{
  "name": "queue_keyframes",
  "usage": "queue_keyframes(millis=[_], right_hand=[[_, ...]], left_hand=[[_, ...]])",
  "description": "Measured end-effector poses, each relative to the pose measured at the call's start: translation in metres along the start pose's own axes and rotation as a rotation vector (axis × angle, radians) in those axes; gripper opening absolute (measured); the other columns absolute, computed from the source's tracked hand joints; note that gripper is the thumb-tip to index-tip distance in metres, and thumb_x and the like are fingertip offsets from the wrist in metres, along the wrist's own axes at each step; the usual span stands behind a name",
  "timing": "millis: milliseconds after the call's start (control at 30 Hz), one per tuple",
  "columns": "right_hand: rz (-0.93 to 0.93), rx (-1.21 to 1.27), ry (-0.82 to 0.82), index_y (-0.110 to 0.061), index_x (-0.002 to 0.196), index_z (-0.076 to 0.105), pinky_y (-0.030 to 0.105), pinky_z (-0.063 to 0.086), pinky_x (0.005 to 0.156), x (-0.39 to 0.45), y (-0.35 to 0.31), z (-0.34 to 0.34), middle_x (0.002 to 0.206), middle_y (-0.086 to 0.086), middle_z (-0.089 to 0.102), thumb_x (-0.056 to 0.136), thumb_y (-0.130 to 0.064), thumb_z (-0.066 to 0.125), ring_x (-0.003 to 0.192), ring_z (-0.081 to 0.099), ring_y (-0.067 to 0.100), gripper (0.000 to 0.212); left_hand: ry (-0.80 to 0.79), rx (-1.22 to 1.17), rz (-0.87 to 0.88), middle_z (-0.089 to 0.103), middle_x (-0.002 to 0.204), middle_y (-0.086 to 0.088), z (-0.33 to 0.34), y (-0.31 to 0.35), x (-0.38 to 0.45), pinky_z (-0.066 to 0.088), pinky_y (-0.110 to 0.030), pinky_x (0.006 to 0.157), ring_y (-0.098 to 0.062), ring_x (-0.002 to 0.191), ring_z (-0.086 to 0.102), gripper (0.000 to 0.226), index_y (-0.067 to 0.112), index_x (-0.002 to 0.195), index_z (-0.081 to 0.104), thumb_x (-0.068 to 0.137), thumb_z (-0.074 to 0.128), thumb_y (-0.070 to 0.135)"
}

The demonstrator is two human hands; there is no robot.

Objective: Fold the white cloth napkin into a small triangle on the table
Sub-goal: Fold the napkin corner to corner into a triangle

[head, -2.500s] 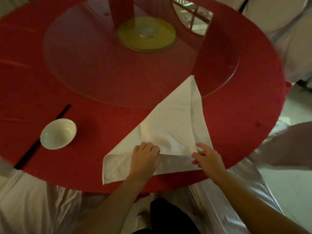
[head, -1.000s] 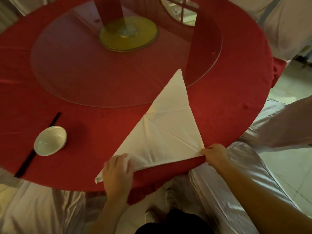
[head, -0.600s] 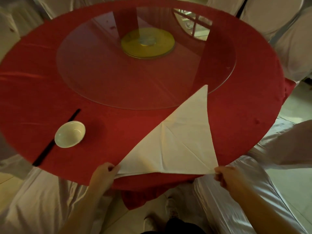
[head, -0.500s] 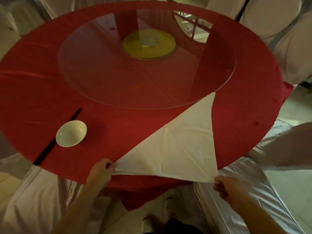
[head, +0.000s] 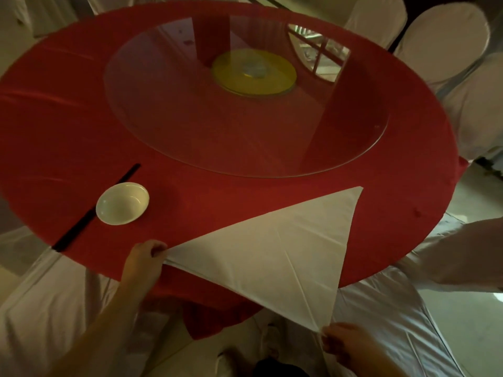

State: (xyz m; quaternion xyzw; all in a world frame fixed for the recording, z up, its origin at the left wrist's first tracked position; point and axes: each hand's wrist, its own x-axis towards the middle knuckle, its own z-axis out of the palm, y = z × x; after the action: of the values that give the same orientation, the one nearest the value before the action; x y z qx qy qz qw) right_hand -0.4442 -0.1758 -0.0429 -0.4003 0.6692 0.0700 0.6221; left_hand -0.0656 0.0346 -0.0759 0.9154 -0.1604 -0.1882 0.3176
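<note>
I see the white cloth napkin (head: 275,251) folded into one large triangle, lying at about 5 o'clock on the round table (head: 54,126) with its red tablecloth (head: 408,164). One tip points toward 1 o'clock and stops just short of the glass turntable (head: 168,112). The nearest tip hangs past the table edge at 5 o'clock, so part of the cloth is off the table. Crease lines cross the upper layer, and along the near-left edge I can make out a second layer under the first. My left hand (head: 143,263) is at 7 o'clock on the table rim, with its fingers curled around the left tip of the napkin, gripping it. My right hand (head: 351,345) is below the table edge at 5 o'clock and pinches the hanging tip between its fingertips; that hand is dim, but the cloth clearly runs into the pinch. The napkin is stretched fairly flat between the two grips. A small white bowl (head: 122,203) sits at 8 o'clock, well apart from the napkin, and black chopsticks (head: 81,224) lie just to its left, partly tucked behind it. At the middle of the turntable there is a yellow disc (head: 254,73). White-covered chairs (head: 446,42) stand around the table at 1 and 2 o'clock, and more white fabric shows near my knees.
</note>
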Motion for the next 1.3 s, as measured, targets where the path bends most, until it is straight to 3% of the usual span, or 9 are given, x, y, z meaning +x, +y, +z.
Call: queue_keyframes(millis=[200,300,433,533,633,767,867,1100,1300], right_hand=[[-0.017,-0.195,-0.044,0.008,0.06,0.066,0.022,0.033,0.037,0.009,-0.004,-0.011,0.053,0.02,0.058,0.083,0.007,0.063,0.048,0.054,0.026,0.024],[-0.037,-0.397,-0.013,0.001,0.058,0.064,0.024,0.037,0.042,0.006,-0.016,-0.013,0.052,0.017,0.059,0.086,-0.007,0.064,0.046,0.054,0.024,0.03],[-0.555,-0.658,0.038,-0.025,0.063,0.065,0.021,0.047,0.053,-0.008,-0.059,0.014,0.058,-0.01,0.066,0.089,-0.029,0.059,0.054,0.059,0.0,0.028],[-1.056,-0.727,0.008,-0.039,0.113,0.062,0.001,0.039,0.082,-0.008,-0.098,0.063,0.104,-0.033,0.059,0.095,-0.049,0.04,0.096,0.052,-0.021,0.03],[-1.263,-0.904,-0.079,-0.02,0.144,0.037,0.024,0.022,0.113,0.024,-0.127,0.106,0.146,-0.012,0.038,0.1,-0.04,0.03,0.135,0.026,-0.002,0.049],[-1.355,-1.256,-0.031,-0.016,0.148,0.027,0.029,-0.008,0.116,0.073,-0.141,0.118,0.158,0.002,0.026,0.102,-0.037,0.02,0.146,0.009,0.01,0.052],[-1.389,-1.339,0.013,-0.018,0.147,0.029,0.039,-0.004,0.118,0.087,-0.141,0.113,0.157,0.001,0.029,0.099,-0.048,0.013,0.146,0.01,0.012,0.059],[-1.351,-1.463,0.163,-0.013,0.149,0.021,0.045,0.013,0.118,0.11,-0.167,0.073,0.157,0.004,0.027,0.096,-0.059,0.009,0.146,0.017,0.02,0.071],[-1.204,-1.436,0.35,-0.014,0.15,0.002,0.041,-0.002,0.118,0.156,-0.211,0.011,0.16,0.005,0.004,0.091,-0.064,-0.003,0.146,-0.005,0.015,0.077]], left_hand=[[0.12,-0.091,-0.091,0.058,0.11,-0.007,0.007,0.003,-0.013,0.045,-0.037,0.08,-0.022,0.097,0.054,0.016,0.019,0.1,0.066,0.087,0.059,0.011],[0.248,0.078,-0.023,0.054,0.127,-0.012,0.013,0.019,-0.028,0.043,-0.05,0.098,-0.031,0.119,0.046,0.028,0.015,0.117,0.061,0.091,0.053,0.011],[0.21,0.24,0.228,0.042,0.147,-0.014,0.057,0.08,-0.059,0.024,-0.046,0.112,-0.031,0.14,0.028,0.042,0.011,0.136,0.046,0.094,0.049,0.016],[0.001,0.355,0.334,0.009,0.159,-0.011,0.113,0.125,-0.073,0.007,-0.047,0.119,-0.027,0.146,-0.003,0.054,0.015,0.149,0.017,0.099,0.016,0.036],[-0.136,0.529,0.408,-0.015,0.158,-0.01,0.15,0.136,-0.076,-0.005,-0.051,0.118,-0.028,0.143,-0.022,0.065,0.017,0.15,-0.01,0.093,-0.002,0.049],[-0.138,0.637,0.41,-0.005,0.158,-0.008,0.162,0.131,-0.066,-0.011,-0.047,0.114,-0.031,0.144,-0.012,0.076,0.015,0.149,-0.003,0.089,0.01,0.059],[-0.136,0.601,0.405,0.011,0.158,-0.008,0.162,0.128,-0.066,-0.002,-0.048,0.114,-0.027,0.146,-0.001,0.07,0.014,0.149,0.016,0.092,0.023,0.053],[-0.019,0.51,0.13,-0.014,0.155,0.006,0.145,0.105,-0.058,-0.012,-0.04,0.117,-0.011,0.142,-0.021,0.071,0.024,0.146,-0.014,0.087,-0.008,0.063],[0.095,0.487,-0.06,0.0,0.158,0.0,0.105,0.062,-0.051,0.003,-0.046,0.119,-0.015,0.144,-0.006,0.084,0.015,0.148,-0.003,0.084,-0.002,0.07]])
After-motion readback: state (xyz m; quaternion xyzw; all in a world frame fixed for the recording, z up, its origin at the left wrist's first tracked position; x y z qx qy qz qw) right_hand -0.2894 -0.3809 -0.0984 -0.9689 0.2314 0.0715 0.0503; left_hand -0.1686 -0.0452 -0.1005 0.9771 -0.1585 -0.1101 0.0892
